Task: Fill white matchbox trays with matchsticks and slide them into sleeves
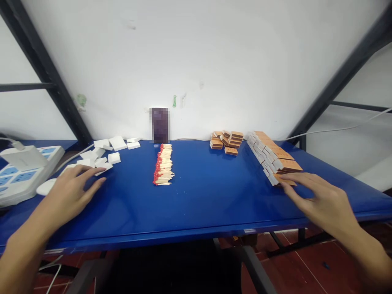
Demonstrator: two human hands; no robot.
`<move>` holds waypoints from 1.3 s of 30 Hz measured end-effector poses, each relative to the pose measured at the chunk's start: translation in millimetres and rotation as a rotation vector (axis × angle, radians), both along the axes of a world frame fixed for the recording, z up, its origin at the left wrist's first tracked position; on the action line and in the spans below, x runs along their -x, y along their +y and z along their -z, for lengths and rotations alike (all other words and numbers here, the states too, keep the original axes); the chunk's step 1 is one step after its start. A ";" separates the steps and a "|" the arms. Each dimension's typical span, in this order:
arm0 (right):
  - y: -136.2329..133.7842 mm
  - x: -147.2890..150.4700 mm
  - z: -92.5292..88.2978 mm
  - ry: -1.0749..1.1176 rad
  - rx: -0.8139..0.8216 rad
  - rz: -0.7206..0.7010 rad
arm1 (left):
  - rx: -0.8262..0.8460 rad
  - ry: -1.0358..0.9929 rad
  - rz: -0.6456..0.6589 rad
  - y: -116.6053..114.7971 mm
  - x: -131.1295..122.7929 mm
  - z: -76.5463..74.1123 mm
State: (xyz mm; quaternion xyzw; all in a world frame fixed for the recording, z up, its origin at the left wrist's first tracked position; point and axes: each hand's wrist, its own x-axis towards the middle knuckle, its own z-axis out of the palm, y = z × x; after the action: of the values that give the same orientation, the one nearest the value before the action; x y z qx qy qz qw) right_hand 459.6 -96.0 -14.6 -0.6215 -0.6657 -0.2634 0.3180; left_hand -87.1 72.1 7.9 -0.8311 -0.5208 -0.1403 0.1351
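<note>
My left hand (72, 192) is at the left of the blue table, palm down, thumb and index finger apart. Its fingertips reach a loose heap of small white matchbox trays (104, 166), with no tray visibly gripped. At the right, my right hand (321, 200) has thumb and index finger closed on an orange-brown matchbox (286, 181) at the near end of a long stack of matchboxes (269, 149). Between the hands lies a row of matches (164, 165), red heads to the left.
A smaller pile of matchboxes (229, 140) lies at the back, right of the matches. A blurred dark upright object (161, 125) leans by the wall. A white power strip (21, 175) with a charger and cable sits at far left. The blue table's (190, 234) front edge runs nearby.
</note>
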 end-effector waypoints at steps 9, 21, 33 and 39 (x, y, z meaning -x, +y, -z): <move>114.4 56.9 -47.6 -0.010 0.306 -0.231 | 0.109 -0.060 0.074 9.4 2.5 14.0; 222.3 47.9 -12.3 -0.432 0.427 0.069 | 0.388 -0.187 0.304 -45.0 -28.1 8.6; 133.3 117.8 -9.2 -0.420 0.389 -0.185 | 0.493 -0.300 0.628 -79.1 -91.6 4.9; 118.5 167.0 -11.2 -0.256 0.306 -0.489 | 0.459 -0.315 0.754 -69.5 -81.8 0.7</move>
State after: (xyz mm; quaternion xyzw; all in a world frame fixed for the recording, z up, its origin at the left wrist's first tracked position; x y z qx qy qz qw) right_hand 292.6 22.5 -3.4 -0.4454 -0.8620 -0.1520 0.1884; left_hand -5.3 2.6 7.2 -0.9393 -0.2143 -0.1852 -0.1934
